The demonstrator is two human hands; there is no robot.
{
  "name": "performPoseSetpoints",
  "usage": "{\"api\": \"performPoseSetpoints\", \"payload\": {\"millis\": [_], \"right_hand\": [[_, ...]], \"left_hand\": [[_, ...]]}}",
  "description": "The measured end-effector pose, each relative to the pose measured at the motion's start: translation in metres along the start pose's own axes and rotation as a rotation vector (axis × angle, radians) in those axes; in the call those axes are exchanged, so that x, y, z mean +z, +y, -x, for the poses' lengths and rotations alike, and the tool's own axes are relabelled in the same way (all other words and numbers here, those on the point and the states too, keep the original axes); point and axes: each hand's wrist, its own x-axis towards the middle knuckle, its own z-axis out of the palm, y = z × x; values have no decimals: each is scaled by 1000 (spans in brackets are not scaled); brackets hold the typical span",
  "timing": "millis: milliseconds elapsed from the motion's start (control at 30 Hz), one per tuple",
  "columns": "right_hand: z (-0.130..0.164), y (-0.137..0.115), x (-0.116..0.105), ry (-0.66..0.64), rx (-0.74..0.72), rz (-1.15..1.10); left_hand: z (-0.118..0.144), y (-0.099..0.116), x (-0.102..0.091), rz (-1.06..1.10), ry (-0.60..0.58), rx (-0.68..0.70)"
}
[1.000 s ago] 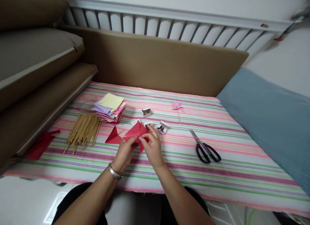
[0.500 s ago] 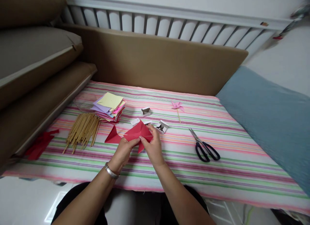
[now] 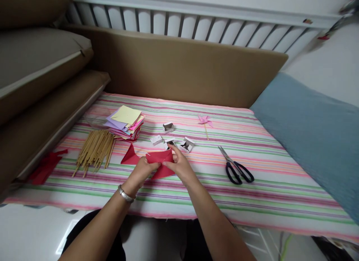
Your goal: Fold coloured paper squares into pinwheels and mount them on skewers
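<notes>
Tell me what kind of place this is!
Maybe a bedroom doubling as a craft corner: there's a white slatted rail like a bed's, a striped cloth like a sheet, and a stack of coloured paper on the cloth.

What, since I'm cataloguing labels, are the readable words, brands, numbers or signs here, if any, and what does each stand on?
No text can be read.
Leftmost small white box: faint marks, too small to read.
White rail: small dark mark, too blurred to identify.
Held red paper: no text visible.
</notes>
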Motion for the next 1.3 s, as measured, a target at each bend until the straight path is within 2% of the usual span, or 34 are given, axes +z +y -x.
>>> {"api": "performPoseSetpoints", "payload": {"millis": [100, 233, 400, 500, 567, 633, 700, 767, 833, 900, 1067, 1300], "right_hand": [[-1, 0, 1, 1, 26, -45], [-6, 5, 3, 62, -30, -136], [-9, 10, 9, 127, -83, -204], [-9, 13, 12, 110, -89, -176], [-7, 14, 9, 109, -133, -75], [-4, 14, 4, 150, -281, 132], [0, 14, -2, 181, -508, 417], [4, 14, -6, 153, -722, 673], [7, 15, -7, 87, -856, 829], [8, 17, -4, 36, -918, 903], [6, 20, 3, 22, -941, 941], [7, 15, 4, 46, -809, 867]], "left_hand": [[0, 0, 1, 42, -6, -12], [-2, -7, 3, 213, -35, -47], [-5, -16, 5, 315, -66, -9], [-7, -16, 4, 338, -41, -13], [-8, -13, -1, 356, -6, -17], [-9, -8, -8, 376, 45, -23], [-10, -1, -17, 395, 97, -31], [-11, 4, -26, 405, 133, -51], [-11, 8, -34, 408, 163, -67], [-10, 9, -38, 413, 175, -87], [-7, 10, -40, 383, 153, -103], [-10, 4, -33, 254, 120, -64]]}}
